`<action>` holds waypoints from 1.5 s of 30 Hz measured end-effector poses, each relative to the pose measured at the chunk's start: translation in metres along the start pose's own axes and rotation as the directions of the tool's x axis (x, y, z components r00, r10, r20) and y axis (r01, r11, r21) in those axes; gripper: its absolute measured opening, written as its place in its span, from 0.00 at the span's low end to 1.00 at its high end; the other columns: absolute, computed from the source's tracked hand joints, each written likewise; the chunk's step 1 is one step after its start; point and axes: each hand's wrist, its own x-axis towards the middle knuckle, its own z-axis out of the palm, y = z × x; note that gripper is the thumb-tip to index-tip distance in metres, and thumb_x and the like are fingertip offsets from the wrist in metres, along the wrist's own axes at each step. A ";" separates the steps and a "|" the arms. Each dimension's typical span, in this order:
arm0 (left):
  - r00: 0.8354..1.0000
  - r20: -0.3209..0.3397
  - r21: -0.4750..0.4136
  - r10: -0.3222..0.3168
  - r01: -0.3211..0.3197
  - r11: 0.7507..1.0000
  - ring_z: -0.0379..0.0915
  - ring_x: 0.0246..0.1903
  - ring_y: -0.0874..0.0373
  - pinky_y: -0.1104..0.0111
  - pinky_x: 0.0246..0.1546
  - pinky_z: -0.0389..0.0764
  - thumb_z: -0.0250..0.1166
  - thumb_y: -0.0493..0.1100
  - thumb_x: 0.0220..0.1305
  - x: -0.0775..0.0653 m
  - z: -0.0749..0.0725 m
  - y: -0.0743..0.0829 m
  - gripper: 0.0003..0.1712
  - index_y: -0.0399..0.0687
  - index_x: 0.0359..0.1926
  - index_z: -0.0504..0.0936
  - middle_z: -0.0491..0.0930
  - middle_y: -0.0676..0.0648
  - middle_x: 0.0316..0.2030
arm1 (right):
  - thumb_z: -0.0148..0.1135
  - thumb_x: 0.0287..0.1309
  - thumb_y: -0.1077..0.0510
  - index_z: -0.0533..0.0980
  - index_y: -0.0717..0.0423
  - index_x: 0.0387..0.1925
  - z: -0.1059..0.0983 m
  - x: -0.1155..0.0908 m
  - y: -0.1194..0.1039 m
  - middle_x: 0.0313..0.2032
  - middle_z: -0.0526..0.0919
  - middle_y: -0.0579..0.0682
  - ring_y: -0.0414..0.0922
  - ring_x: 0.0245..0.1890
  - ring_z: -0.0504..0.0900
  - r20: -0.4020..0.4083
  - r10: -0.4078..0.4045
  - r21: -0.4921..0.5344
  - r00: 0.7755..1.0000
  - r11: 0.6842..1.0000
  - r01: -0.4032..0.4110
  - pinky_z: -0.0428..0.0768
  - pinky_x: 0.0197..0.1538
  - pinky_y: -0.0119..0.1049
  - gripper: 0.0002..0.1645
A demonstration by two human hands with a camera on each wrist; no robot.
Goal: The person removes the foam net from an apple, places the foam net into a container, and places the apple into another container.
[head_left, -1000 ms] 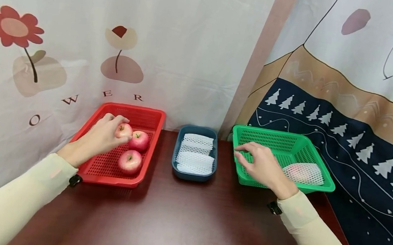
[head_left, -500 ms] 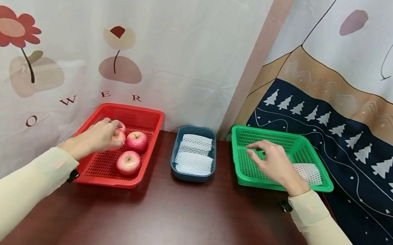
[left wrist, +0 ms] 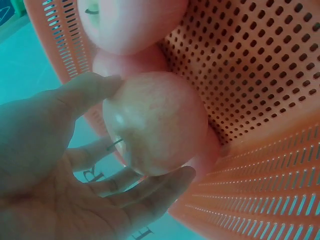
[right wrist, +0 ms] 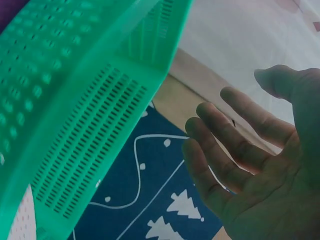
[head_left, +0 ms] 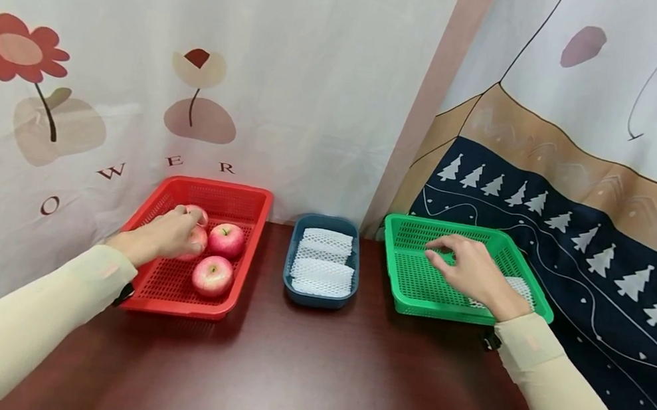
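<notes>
In the head view, my left hand (head_left: 166,235) reaches into the red basket (head_left: 187,314) and holds a pink-red apple (head_left: 197,239). The left wrist view has the thumb on one side of this apple (left wrist: 155,122) and the fingers curled under the other. Three more apples lie around it, among them one by the right wall (head_left: 226,240) and one nearer the front (head_left: 213,277). Over the green basket (head_left: 443,311) hovers my right hand (head_left: 472,270), fingers loosely bent and nothing in them. A fruit in a white foam net (head_left: 519,289) lies there, partly hidden by that hand.
Between the two baskets stands a small dark blue tray (head_left: 318,302) with white foam nets (head_left: 322,278) in it. A dark red-brown table (head_left: 311,370) carries everything. Printed curtains (head_left: 328,98) hang right behind the containers.
My left hand has come down over an apple and closed its fingers round it. My right hand has drifted right above the green basket, covering more of the netted fruit.
</notes>
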 end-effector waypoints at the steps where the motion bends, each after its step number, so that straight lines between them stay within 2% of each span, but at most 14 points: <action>1: 1.000 0.012 0.001 -0.001 0.001 1.000 0.80 0.47 0.32 0.38 0.55 0.84 0.77 0.42 0.66 0.000 0.001 0.000 0.31 0.33 0.64 0.79 0.76 0.19 0.62 | 0.69 0.86 0.51 0.90 0.58 0.63 -0.001 0.001 0.001 0.63 0.94 0.62 0.64 0.63 0.92 0.008 0.005 -0.004 1.000 1.000 -0.005 0.89 0.67 0.67 0.18; 5: 0.999 0.047 0.016 -0.007 0.007 1.000 0.79 0.46 0.33 0.39 0.54 0.83 0.78 0.43 0.70 0.003 -0.001 0.000 0.30 0.34 0.65 0.79 0.75 0.21 0.67 | 0.69 0.86 0.52 0.90 0.59 0.64 -0.006 0.005 0.008 0.63 0.94 0.62 0.64 0.65 0.91 0.036 0.018 -0.009 0.999 1.000 -0.018 0.88 0.69 0.67 0.19; 10: 0.997 0.071 0.057 0.014 -0.018 0.998 0.80 0.45 0.30 0.38 0.53 0.83 0.78 0.43 0.72 0.009 -0.007 0.004 0.27 0.36 0.64 0.81 0.74 0.22 0.70 | 0.68 0.86 0.51 0.89 0.58 0.66 -0.010 0.009 0.017 0.65 0.93 0.62 0.64 0.67 0.91 0.083 0.032 -0.014 0.996 0.999 -0.031 0.87 0.71 0.68 0.20; 16: 0.994 0.110 0.104 -0.001 -0.011 0.995 0.80 0.43 0.35 0.43 0.51 0.85 0.78 0.39 0.68 0.010 -0.009 0.005 0.24 0.37 0.61 0.82 0.77 0.26 0.65 | 0.67 0.87 0.50 0.88 0.59 0.68 -0.010 0.011 0.024 0.66 0.92 0.63 0.66 0.68 0.89 0.135 0.059 -0.025 0.989 0.998 -0.056 0.86 0.71 0.69 0.22; 20: 0.989 0.148 0.108 -0.020 0.004 0.994 0.81 0.44 0.33 0.41 0.52 0.85 0.79 0.37 0.66 0.010 -0.007 0.001 0.26 0.37 0.61 0.81 0.79 0.25 0.62 | 0.67 0.87 0.51 0.87 0.61 0.69 -0.009 0.012 0.027 0.66 0.92 0.64 0.67 0.69 0.88 0.155 0.064 -0.030 0.986 0.998 -0.060 0.85 0.73 0.70 0.23; 24: 0.984 0.177 0.106 -0.037 0.019 0.994 0.84 0.51 0.27 0.38 0.56 0.86 0.81 0.38 0.66 0.011 -0.004 0.000 0.29 0.35 0.64 0.81 0.78 0.19 0.65 | 0.66 0.86 0.53 0.87 0.62 0.69 -0.009 0.011 0.033 0.67 0.91 0.66 0.68 0.69 0.88 0.173 0.078 -0.039 0.982 0.997 -0.072 0.85 0.72 0.71 0.22; 28: 0.982 0.185 0.110 -0.043 0.022 0.994 0.83 0.60 0.19 0.35 0.62 0.86 0.81 0.40 0.67 0.012 -0.002 0.003 0.33 0.34 0.69 0.81 0.74 0.14 0.71 | 0.64 0.86 0.55 0.86 0.63 0.70 -0.009 0.011 0.040 0.68 0.90 0.67 0.69 0.70 0.87 0.197 0.096 -0.054 0.976 0.995 -0.087 0.84 0.72 0.72 0.22; 30: 0.983 0.180 0.111 -0.045 0.026 0.994 0.84 0.60 0.19 0.35 0.61 0.87 0.81 0.41 0.68 0.011 -0.002 0.004 0.34 0.34 0.71 0.81 0.74 0.14 0.72 | 0.63 0.86 0.56 0.86 0.64 0.71 -0.010 0.012 0.043 0.68 0.89 0.68 0.69 0.70 0.87 0.206 0.100 -0.058 0.973 0.994 -0.090 0.84 0.72 0.73 0.23; 34: 0.984 0.163 0.110 -0.069 0.051 0.993 0.85 0.54 0.26 0.37 0.56 0.86 0.80 0.42 0.68 0.008 -0.004 0.006 0.34 0.37 0.71 0.81 0.74 0.21 0.73 | 0.64 0.87 0.56 0.85 0.65 0.71 -0.012 0.012 0.045 0.69 0.89 0.69 0.70 0.71 0.86 0.219 0.106 -0.059 0.970 0.994 -0.095 0.83 0.73 0.73 0.23; 37: 0.988 0.140 0.109 -0.068 0.053 0.993 0.84 0.55 0.27 0.34 0.57 0.86 0.79 0.44 0.68 0.007 -0.008 0.008 0.33 0.38 0.70 0.82 0.76 0.25 0.72 | 0.65 0.86 0.55 0.85 0.65 0.71 -0.013 0.011 0.046 0.69 0.88 0.70 0.71 0.72 0.86 0.231 0.108 -0.067 0.967 0.993 -0.095 0.83 0.73 0.73 0.24; 41: 0.996 0.081 0.101 -0.028 0.019 0.995 0.82 0.62 0.27 0.29 0.62 0.85 0.80 0.47 0.69 0.006 -0.011 0.010 0.33 0.38 0.70 0.83 0.80 0.26 0.66 | 0.65 0.86 0.54 0.84 0.65 0.72 -0.015 0.008 0.052 0.70 0.87 0.71 0.73 0.73 0.84 0.258 0.112 -0.084 0.960 0.992 -0.094 0.83 0.73 0.74 0.25; 43: 0.999 0.033 0.103 0.003 -0.006 0.995 0.81 0.61 0.30 0.29 0.61 0.85 0.81 0.53 0.72 0.008 -0.007 0.007 0.34 0.40 0.70 0.84 0.82 0.29 0.64 | 0.66 0.86 0.54 0.83 0.66 0.72 -0.017 0.007 0.056 0.71 0.86 0.72 0.74 0.73 0.83 0.273 0.111 -0.094 0.956 0.992 -0.089 0.82 0.73 0.74 0.25; 45: 1.000 0.001 0.091 0.009 -0.009 0.996 0.82 0.62 0.31 0.29 0.61 0.85 0.80 0.55 0.73 0.007 -0.006 0.012 0.35 0.42 0.71 0.85 0.82 0.30 0.64 | 0.66 0.86 0.54 0.83 0.66 0.73 -0.018 0.006 0.060 0.71 0.86 0.72 0.75 0.74 0.81 0.287 0.111 -0.098 0.951 0.991 -0.085 0.81 0.74 0.75 0.26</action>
